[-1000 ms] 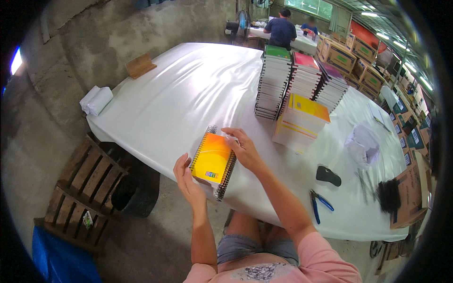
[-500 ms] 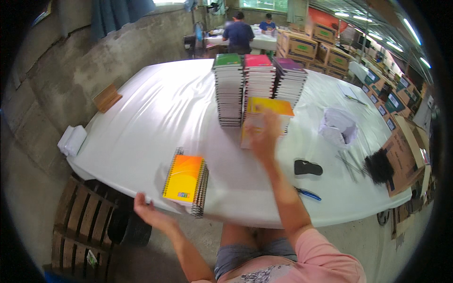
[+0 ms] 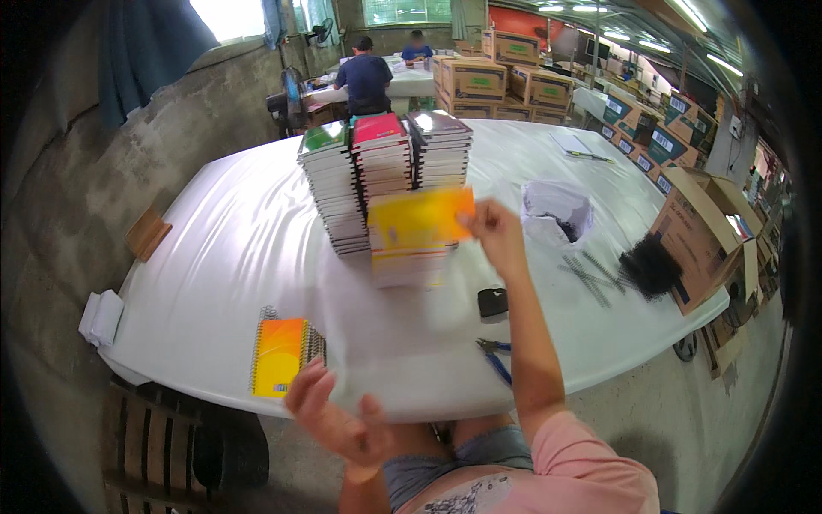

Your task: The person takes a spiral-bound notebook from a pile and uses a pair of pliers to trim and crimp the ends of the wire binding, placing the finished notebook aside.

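My right hand (image 3: 494, 227) pinches the right edge of a yellow and orange notebook (image 3: 411, 216), smeared by motion. The notebook is tilted above a shorter yellow-topped stack (image 3: 407, 272), partly hiding it. Behind rise tall stacks of notebooks with green (image 3: 325, 137), red (image 3: 378, 128) and dark purple (image 3: 441, 124) covers. Palm up and fingers apart, my left hand (image 3: 338, 421) is empty at the table's front edge. Just beyond it lies a small pile of spiral-bound yellow-orange notebooks (image 3: 279, 355).
On the white-covered table (image 3: 214, 231) are blue-handled pliers (image 3: 495, 360), a black object (image 3: 492, 302), a white bag (image 3: 556, 210), loose wire spirals (image 3: 591, 276) and a black bristly bundle (image 3: 651, 265). An open carton (image 3: 698, 244) stands at right. Two people work at a far table.
My right hand has drawn the yellow notebook off the short stack, toward the right. My left hand has moved right, to the near side of the spiral-bound pile. The view has turned rightward.
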### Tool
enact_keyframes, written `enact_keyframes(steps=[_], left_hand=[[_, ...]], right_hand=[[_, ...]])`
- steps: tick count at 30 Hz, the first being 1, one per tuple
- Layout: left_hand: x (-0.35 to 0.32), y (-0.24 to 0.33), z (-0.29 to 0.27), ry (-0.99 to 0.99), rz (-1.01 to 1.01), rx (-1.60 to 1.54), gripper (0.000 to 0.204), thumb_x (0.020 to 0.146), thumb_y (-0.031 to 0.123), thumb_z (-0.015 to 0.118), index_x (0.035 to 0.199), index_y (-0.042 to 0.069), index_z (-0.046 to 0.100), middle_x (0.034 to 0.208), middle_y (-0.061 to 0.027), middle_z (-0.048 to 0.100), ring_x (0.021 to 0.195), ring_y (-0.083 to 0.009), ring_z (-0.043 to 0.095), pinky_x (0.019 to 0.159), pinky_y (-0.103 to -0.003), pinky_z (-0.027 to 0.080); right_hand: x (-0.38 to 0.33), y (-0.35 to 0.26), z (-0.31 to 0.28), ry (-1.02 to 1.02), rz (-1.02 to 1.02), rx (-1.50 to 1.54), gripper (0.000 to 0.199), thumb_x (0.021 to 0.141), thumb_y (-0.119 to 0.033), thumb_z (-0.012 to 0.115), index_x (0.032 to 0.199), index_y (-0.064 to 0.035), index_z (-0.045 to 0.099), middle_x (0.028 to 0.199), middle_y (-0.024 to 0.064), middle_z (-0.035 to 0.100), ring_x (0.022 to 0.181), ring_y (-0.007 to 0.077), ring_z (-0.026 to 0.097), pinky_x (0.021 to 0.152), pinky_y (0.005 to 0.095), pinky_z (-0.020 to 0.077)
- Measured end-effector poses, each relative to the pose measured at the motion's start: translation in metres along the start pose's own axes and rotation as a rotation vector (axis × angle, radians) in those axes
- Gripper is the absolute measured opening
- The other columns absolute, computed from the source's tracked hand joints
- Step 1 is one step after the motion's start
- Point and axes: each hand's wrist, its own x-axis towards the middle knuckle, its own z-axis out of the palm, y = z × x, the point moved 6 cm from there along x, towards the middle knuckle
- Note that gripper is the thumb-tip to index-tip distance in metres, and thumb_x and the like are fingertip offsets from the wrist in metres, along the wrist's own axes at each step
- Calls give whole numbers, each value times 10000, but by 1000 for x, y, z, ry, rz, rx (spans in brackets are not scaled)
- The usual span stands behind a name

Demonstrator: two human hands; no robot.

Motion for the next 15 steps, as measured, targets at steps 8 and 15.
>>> enact_keyframes(steps=[8, 15], left_hand=[[-84, -28, 123, -854, -85, 446, 319, 836, 308, 603, 1150, 272, 562, 1021, 42, 578, 1077, -192, 522, 974, -683, 142], [-88, -33, 135, -966, 272, 155, 338, 852, 254, 595, 1172, 162, 534, 867, -40, 578, 870, -223, 561, 917, -508, 305]], right_hand=[[-187, 17, 14, -277, -99, -87, 192, 709, 3, 668, 882, -61, 618, 886, 97, 624, 842, 289, 604, 759, 373, 481], [-129, 1, -55, -424, -342, -355, 456, 745, -178, 684, 1178, -142, 544, 1240, 131, 500, 1115, 313, 493, 913, 455, 389]])
